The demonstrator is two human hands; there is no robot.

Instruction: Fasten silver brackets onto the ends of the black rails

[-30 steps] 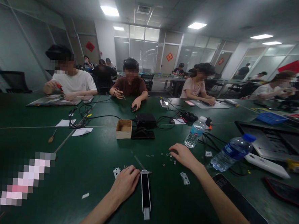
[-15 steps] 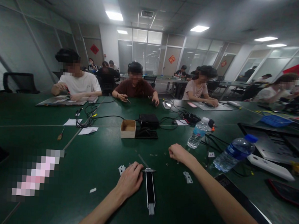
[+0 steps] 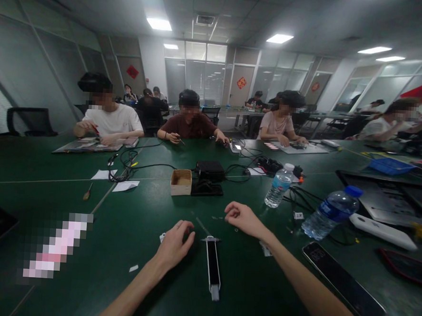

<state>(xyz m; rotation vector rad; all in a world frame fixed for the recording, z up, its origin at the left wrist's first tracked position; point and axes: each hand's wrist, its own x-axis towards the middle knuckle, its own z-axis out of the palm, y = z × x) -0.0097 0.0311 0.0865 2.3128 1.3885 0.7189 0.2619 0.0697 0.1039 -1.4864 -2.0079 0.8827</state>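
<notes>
A long, narrow object [image 3: 212, 265] with a black face and pale edges lies on the green table between my hands, a pale tab at its near end. My left hand [image 3: 174, 245] is left of it, fingers bent and thumb apart, nothing visible in its grasp. That hand partly covers a small metal plate [image 3: 162, 237]. Beyond the object's far end, my right hand [image 3: 243, 218] hovers with loosely curled, separated fingers, apparently holding nothing. Small clear pieces [image 3: 217, 218] lie close to its fingertips. Under my right forearm, another metal plate [image 3: 265, 249] is partly hidden.
An open cardboard box [image 3: 181, 190] stands ahead beside a black adapter [image 3: 210, 170] and cables. On the right are two water bottles [image 3: 279, 187], a phone [image 3: 342, 283] and a laptop-like frame [image 3: 390, 200]. A screwdriver [image 3: 88, 192] lies left. Co-workers sit across the table.
My left hand has shifted left, away from the narrow object. My right hand has moved slightly left, its fingers loosening from a tighter curl. The phone is less covered by my right forearm.
</notes>
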